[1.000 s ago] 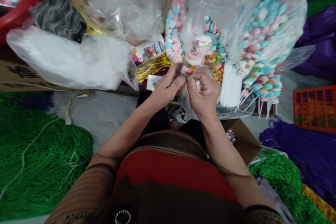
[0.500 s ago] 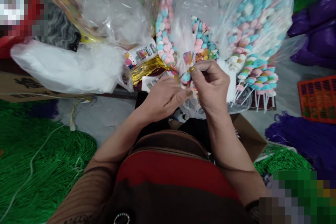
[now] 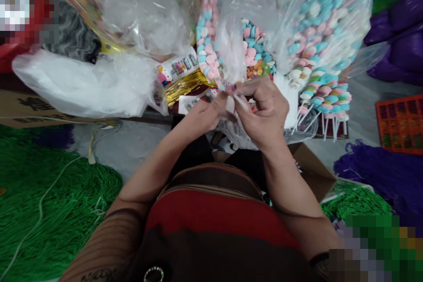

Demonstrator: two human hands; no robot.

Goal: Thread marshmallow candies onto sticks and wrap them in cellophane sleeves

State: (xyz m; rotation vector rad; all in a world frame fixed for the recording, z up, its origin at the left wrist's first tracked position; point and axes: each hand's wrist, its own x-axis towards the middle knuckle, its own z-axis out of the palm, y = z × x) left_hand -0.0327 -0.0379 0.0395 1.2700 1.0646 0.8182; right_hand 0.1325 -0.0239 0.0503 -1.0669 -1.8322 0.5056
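Observation:
My left hand [image 3: 206, 116] and my right hand [image 3: 264, 112] meet in front of my chest, fingers pinched together on a small clear wrapper [image 3: 231, 55] that stands up from them with a candy lollipop inside. The wrapper's lower end and a white stick [image 3: 239, 99] sit between my fingertips. Just behind my hands lie clear bags of pastel pink, blue and white marshmallow lollipops [image 3: 317, 31], their white sticks [image 3: 310, 114] pointing toward me.
Crumpled clear plastic bags [image 3: 99, 75] and gold foil strips [image 3: 185, 86] lie at the left. Green bead strands [image 3: 49, 198] cover the floor left, purple strands [image 3: 386, 176] right, near an orange crate [image 3: 399, 123]. A cardboard box [image 3: 310, 172] stands by my right elbow.
The pink-labelled lollipop seen a second ago has gone into the clear wrapper. My hands have closed in together and now pinch the wrapper's lower end round the stick.

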